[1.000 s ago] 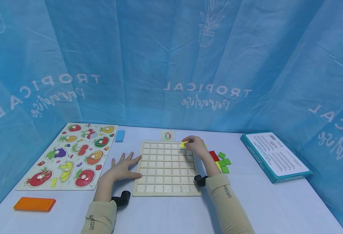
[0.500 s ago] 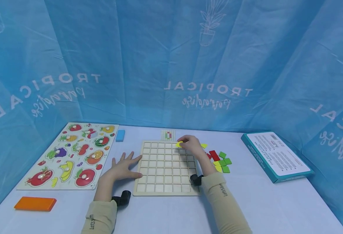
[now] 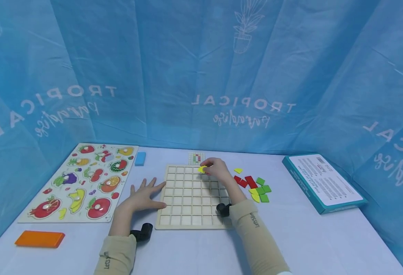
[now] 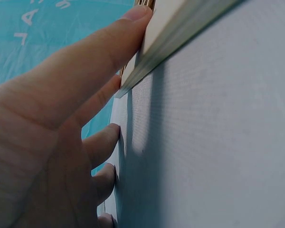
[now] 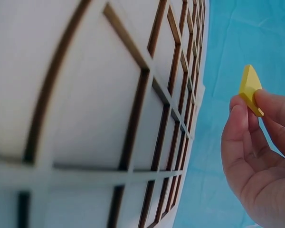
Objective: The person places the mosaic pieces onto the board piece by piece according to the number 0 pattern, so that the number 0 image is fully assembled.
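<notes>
One white tabletop point(image 3: 311, 244): I see blue curtain point(image 3: 168, 68) around it, from 9 through 12 to 3 o'clock.
Curtain print: "TROPICAL Paradise", mirrored.
Teal box point(image 3: 325, 181) print: too small for me, at 3 o'clock.
Board edge, 9 o'clock: left hand point(image 3: 143, 198) touches the grid board point(image 3: 186, 210), fingers spread.
Board edge, 12 o'clock: right hand point(image 3: 218, 170) pinches a yellow piece point(image 5: 251, 84) there.
Room, 3 o'clock: white surface shows between loose tiles point(image 3: 266, 188) and box.
</notes>
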`<act>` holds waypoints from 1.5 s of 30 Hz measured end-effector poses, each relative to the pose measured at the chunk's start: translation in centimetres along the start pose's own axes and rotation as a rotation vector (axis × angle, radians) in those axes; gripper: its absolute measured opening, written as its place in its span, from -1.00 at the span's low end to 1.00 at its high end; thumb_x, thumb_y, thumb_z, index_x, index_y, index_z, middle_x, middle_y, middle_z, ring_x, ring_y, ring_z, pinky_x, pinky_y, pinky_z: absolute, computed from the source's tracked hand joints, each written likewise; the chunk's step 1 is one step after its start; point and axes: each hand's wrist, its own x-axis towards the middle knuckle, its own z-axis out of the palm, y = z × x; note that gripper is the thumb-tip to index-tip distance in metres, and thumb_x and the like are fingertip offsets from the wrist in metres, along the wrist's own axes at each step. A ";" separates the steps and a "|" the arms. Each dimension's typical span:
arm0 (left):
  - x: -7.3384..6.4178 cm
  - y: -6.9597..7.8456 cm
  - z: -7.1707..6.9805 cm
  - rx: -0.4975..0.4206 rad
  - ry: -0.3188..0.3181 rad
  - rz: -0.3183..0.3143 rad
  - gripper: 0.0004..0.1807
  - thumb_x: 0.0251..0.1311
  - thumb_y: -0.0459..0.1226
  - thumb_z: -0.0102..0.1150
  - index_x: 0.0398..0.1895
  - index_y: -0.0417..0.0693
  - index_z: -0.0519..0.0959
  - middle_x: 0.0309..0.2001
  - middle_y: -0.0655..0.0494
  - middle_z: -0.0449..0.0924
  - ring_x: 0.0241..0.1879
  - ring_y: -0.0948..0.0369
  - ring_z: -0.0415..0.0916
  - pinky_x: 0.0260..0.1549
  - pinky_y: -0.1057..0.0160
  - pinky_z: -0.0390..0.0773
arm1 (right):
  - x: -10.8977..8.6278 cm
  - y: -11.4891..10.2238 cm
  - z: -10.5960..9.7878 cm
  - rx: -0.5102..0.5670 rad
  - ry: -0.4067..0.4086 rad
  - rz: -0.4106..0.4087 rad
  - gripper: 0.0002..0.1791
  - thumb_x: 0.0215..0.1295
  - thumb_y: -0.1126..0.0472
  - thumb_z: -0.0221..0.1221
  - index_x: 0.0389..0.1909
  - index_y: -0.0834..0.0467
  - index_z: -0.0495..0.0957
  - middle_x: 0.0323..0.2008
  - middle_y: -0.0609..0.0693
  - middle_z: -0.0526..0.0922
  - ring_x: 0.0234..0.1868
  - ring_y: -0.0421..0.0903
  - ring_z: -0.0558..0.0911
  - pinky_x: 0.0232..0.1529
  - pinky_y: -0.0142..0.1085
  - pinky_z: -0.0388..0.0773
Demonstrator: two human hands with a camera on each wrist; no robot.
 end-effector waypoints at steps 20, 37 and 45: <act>0.2 0.0 -0.1 -0.008 0.004 0.002 -0.04 -0.09 0.10 0.31 0.38 -0.07 0.17 0.40 -0.34 -0.13 0.35 -0.35 -0.41 0.13 -0.43 -0.48 | 0.8 -1.0 1.8 -0.070 -0.074 -0.057 -0.81 0.25 0.42 0.03 -0.21 0.27 0.59 -0.25 0.11 0.57 -0.34 -0.01 0.54 -0.27 -0.27 0.54; 0.1 0.1 0.0 -0.009 0.006 -0.008 -0.04 -0.10 0.09 0.32 0.37 -0.07 0.18 0.39 -0.34 -0.11 0.35 -0.35 -0.41 0.13 -0.44 -0.47 | 1.1 -1.2 3.2 -0.186 -0.104 -0.044 -0.86 0.25 0.39 0.09 -0.27 0.18 0.61 -0.26 0.02 0.58 -0.21 -0.09 0.52 -0.25 -0.31 0.49; 0.1 0.3 -0.1 -0.010 0.002 -0.017 -0.05 -0.09 0.09 0.31 0.38 -0.06 0.18 0.40 -0.33 -0.11 0.35 -0.35 -0.41 0.13 -0.43 -0.48 | 1.5 -1.2 3.6 -0.274 -0.111 -0.073 -0.84 0.19 0.44 0.11 -0.33 0.19 0.63 -0.31 0.00 0.60 -0.23 -0.09 0.54 -0.24 -0.30 0.52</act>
